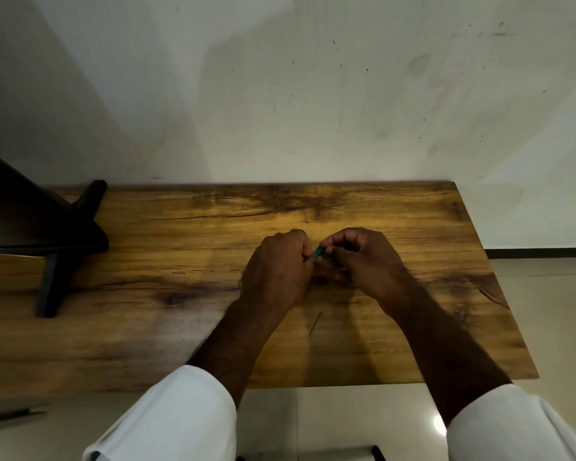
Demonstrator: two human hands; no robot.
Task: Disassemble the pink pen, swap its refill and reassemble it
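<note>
Both of my hands meet over the middle of the wooden table point(180, 294). My left hand point(276, 271) is closed into a fist around one end of a pen point(317, 253). My right hand point(363, 261) pinches the other end with its fingertips. Only a short stretch of the pen shows between the hands, and it looks blue-green in this dim light. The rest of the pen is hidden inside my fingers. A thin dark refill point(315, 323) lies on the table just in front of my hands, between my forearms.
A black stand point(57, 241) with splayed legs occupies the table's left side. The table's back edge meets a white wall point(313, 94). Its right edge drops off to a pale tiled floor point(546, 311). My white sleeves cover the near edge.
</note>
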